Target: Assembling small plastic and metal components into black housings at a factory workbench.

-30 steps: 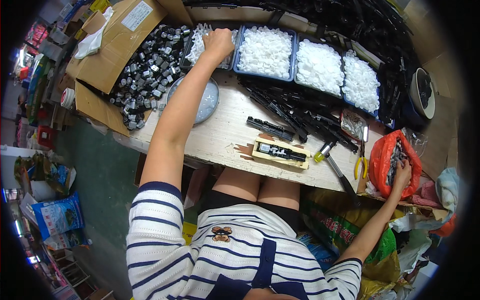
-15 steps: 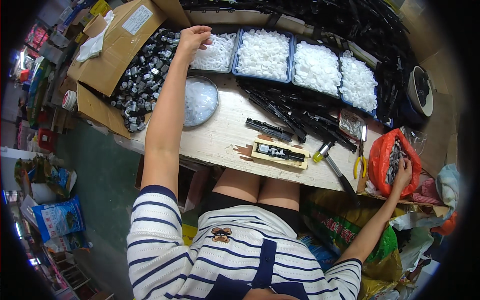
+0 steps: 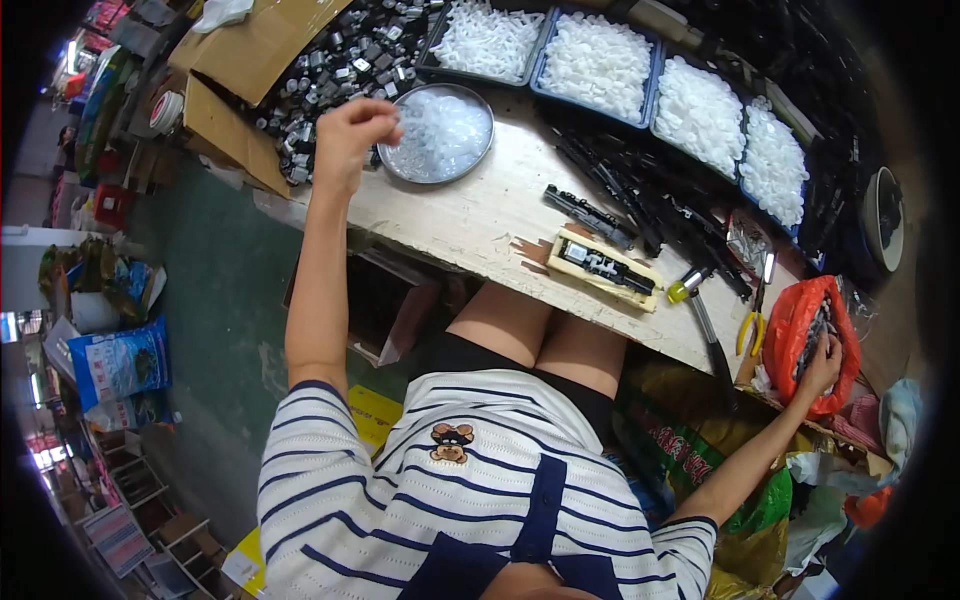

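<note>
My left hand (image 3: 352, 140) hovers at the left rim of a round metal dish (image 3: 487, 150) of clear, whitish jelly-like grease. Its fingers are pinched together; whatever is between them is too small or hidden to make out. At the far right my right hand (image 3: 824, 370) reaches into a red plastic bag (image 3: 783, 345) of small greyish metal parts, its fingers curled in among them and partly hidden. On the table, a cream-coloured holder (image 3: 606, 292) cradles a black mechanism (image 3: 610, 268) with white and silver parts. Another black assembly (image 3: 588, 215) lies just behind it.
Trays of white plastic parts (image 3: 597, 68) line the back. Small metal motors (image 3: 370, 50) are heaped by an open cardboard box (image 3: 262, 50). Long black parts (image 3: 620, 180) lie mid-table. A hammer (image 3: 707, 330) and yellow-handled pliers (image 3: 750, 332) lie near the right front edge.
My left hand has come back from the leftmost tray of white parts to beside the grease dish. My right hand stays in the red bag. The whole view has shifted.
</note>
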`<state>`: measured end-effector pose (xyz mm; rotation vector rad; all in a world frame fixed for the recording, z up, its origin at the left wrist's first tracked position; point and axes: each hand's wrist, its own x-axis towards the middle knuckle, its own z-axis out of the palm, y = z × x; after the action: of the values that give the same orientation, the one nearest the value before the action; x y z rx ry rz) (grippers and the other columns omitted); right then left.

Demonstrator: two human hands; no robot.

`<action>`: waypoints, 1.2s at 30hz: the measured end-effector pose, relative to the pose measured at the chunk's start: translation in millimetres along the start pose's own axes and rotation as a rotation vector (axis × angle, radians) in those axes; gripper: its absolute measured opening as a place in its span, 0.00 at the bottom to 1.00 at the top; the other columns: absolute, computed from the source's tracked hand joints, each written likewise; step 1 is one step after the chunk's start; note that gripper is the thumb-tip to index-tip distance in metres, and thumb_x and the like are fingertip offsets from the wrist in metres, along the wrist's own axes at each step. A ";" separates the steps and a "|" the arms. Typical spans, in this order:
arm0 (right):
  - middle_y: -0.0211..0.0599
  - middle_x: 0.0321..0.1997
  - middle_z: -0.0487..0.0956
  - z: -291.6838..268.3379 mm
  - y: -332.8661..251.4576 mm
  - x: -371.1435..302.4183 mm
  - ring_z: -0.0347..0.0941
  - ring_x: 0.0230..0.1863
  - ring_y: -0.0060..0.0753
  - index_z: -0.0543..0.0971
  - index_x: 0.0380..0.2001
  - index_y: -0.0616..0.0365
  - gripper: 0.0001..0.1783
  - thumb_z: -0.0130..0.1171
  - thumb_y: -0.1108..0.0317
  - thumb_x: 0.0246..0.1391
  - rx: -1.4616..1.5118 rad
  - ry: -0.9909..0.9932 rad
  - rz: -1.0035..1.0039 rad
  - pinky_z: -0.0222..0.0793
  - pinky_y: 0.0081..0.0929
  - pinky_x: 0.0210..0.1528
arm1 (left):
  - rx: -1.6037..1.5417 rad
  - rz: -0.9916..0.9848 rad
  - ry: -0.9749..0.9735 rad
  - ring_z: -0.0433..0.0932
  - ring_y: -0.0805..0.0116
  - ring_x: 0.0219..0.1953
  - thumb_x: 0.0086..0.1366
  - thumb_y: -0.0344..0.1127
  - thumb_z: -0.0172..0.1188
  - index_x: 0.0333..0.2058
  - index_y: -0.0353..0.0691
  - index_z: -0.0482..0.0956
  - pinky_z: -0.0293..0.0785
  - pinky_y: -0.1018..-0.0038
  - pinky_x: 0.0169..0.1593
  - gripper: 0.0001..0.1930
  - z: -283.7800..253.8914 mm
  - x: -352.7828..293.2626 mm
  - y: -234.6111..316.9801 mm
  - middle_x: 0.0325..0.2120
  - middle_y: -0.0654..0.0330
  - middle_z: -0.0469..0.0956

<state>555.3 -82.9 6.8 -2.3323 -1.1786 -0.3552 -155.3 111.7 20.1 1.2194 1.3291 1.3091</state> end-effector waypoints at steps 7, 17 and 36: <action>0.40 0.37 0.79 5.4 -14.7 -5.9 0.74 0.38 0.40 0.78 0.36 0.56 0.19 0.54 0.51 0.52 -0.026 0.066 -0.073 0.66 0.31 0.41 | 0.601 0.166 0.095 0.75 0.76 0.22 0.47 0.25 0.59 0.28 0.31 0.79 0.71 0.81 0.28 0.07 -4.4 -14.0 -20.1 0.21 0.61 0.78; 0.41 0.35 0.78 -15.1 -54.2 -30.7 0.73 0.36 0.39 0.78 0.35 0.62 0.15 0.57 0.59 0.52 0.023 0.164 -0.106 0.66 0.31 0.40 | 0.954 0.409 0.042 0.77 0.65 0.23 0.44 0.25 0.62 0.24 0.33 0.77 0.72 0.74 0.29 0.06 9.1 14.1 -35.8 0.20 0.54 0.77; 0.36 0.36 0.76 -4.0 -249.2 -122.1 0.71 0.39 0.29 0.76 0.40 0.64 0.11 0.52 0.79 0.51 0.732 -0.296 -0.374 0.63 0.21 0.45 | 0.458 0.391 0.123 0.72 0.77 0.26 0.51 0.22 0.59 0.31 0.31 0.78 0.68 0.82 0.32 0.07 36.2 -31.4 -5.0 0.28 0.63 0.75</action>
<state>282.2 -42.8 34.9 -1.5567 -1.5602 0.2798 -115.8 85.6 11.6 1.8096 1.5895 1.4061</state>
